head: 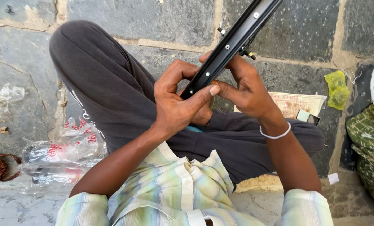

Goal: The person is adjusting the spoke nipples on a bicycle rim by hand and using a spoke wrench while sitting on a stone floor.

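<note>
Two hands at work over a stone-slab floor (161, 16) and crossed legs, on a black bicycle wheel rim (231, 44) slanting up out of frame, several spoke nipples (227, 47) already seated along it, the rest unseen. Left hand (176, 98) closed around the rim's lower end, thumb pressed flat on top. Right hand (243, 86) clasping it from behind, fingers curled.

Outdoor pavement workspace, likely street-side repair spot: stone-slab ground (161, 16) with mortar joints, clear plastic bags (65, 146) lower left, cloth bundle (369, 146) right edge.
</note>
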